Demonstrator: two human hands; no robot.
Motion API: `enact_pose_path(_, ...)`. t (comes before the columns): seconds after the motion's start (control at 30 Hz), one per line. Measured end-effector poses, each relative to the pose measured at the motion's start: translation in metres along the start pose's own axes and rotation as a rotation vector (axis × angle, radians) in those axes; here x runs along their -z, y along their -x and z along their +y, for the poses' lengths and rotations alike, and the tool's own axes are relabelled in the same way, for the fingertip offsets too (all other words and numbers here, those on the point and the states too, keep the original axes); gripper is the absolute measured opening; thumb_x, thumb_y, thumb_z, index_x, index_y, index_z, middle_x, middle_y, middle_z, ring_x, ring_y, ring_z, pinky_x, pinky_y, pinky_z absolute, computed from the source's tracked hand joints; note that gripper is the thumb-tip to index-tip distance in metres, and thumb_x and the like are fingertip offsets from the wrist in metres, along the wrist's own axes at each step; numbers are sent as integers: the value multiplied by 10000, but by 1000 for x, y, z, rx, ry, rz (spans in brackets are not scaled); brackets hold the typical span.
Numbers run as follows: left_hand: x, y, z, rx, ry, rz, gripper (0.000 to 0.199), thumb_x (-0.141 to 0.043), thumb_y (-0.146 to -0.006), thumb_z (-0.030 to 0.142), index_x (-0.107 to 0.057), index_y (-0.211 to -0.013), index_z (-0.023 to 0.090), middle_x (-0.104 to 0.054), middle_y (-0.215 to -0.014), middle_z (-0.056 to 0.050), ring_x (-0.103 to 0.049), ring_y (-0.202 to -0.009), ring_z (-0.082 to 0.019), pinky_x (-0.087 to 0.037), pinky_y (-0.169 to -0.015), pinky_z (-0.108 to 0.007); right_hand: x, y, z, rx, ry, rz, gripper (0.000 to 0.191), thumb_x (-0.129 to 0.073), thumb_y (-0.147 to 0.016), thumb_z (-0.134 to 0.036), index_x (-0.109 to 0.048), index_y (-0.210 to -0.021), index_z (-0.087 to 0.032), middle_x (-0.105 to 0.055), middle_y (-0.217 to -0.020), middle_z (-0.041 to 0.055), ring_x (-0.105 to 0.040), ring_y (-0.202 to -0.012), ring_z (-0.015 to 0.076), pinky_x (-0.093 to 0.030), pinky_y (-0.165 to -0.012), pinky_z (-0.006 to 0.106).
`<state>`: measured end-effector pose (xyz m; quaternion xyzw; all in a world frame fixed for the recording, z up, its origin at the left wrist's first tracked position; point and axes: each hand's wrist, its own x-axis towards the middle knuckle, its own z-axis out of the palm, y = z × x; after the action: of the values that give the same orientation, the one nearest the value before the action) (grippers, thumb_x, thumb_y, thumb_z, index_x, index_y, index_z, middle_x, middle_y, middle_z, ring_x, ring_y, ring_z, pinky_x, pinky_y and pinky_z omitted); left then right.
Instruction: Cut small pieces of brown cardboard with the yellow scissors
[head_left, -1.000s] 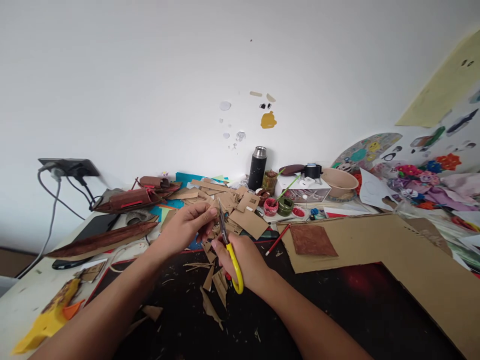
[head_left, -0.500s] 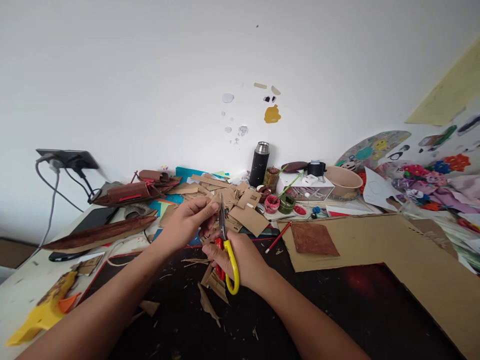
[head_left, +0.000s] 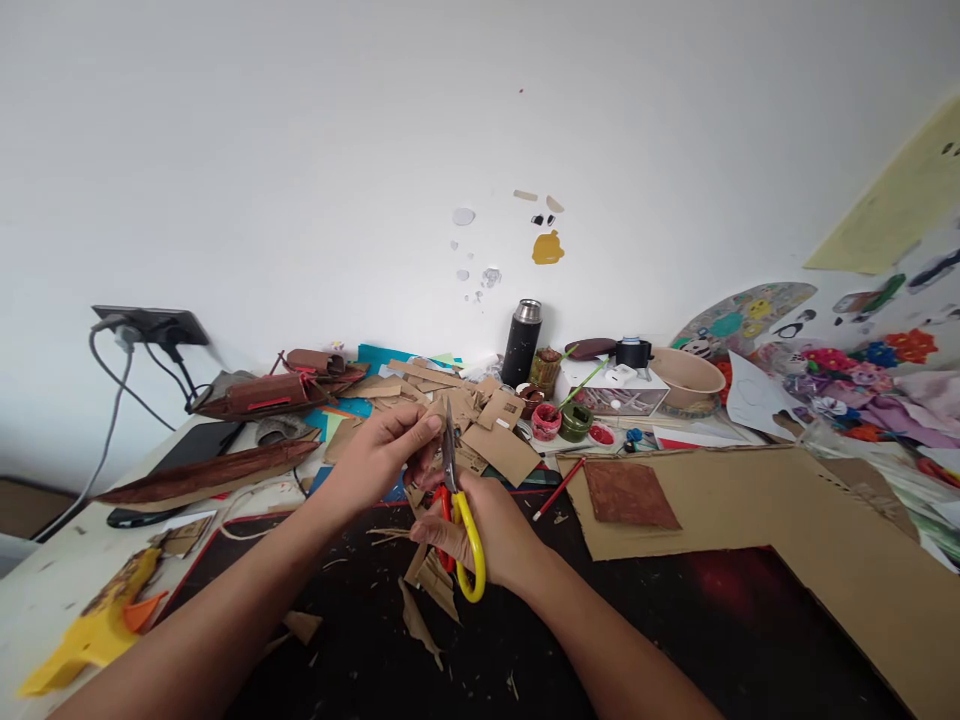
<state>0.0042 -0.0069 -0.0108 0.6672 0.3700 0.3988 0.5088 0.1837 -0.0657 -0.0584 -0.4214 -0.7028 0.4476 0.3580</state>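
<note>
My right hand (head_left: 487, 525) holds scissors (head_left: 469, 550) with one yellow and one red handle, blades pointing up and away from me. My left hand (head_left: 390, 450) pinches a small brown cardboard piece (head_left: 439, 408) beside the blade tips. Most of that piece is hidden by my fingers. Behind both hands lies a heap of cut cardboard scraps (head_left: 504, 452). More scraps (head_left: 421, 622) lie on the dark mat (head_left: 360, 640) below my hands.
A black flask (head_left: 520, 345), a red paint jar (head_left: 546, 422) and a green paint jar (head_left: 576, 422) stand behind. Large cardboard (head_left: 720, 490) lies right, under a brown-painted square (head_left: 631, 493). A yellow glue gun (head_left: 97, 630) and brown model boats (head_left: 259, 396) are left.
The whole view has shifted, so things appear slightly lower. My hands keep the same grips, with the scissors still beside the small cardboard piece.
</note>
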Motion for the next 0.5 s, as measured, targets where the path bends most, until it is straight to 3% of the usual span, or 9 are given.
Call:
enact_pose_path(0.2,-1,-1,4,6,2,9,494,-659,-945,575,-555,-647,195,-545,-550,32,-532,-479,-114,-416,-481,-234,0,1,-2,-18,37,-31,644,-821,-818,-706,-660,-1194,-209,-791,-847,48,-774,-858,287,-543,-762,331)
enact_pose_path(0.5,6,-1,6,3,-66,-26,468,-613,-978,529,-566,-654,195,-584,-547,14,-530,-502,-121,-401,-510,-242,-8,1,2,-80,192,112,414,-730,-945,-604,-720,-1083,-213,-753,-846,49,-720,-717,215,-527,-656,284)
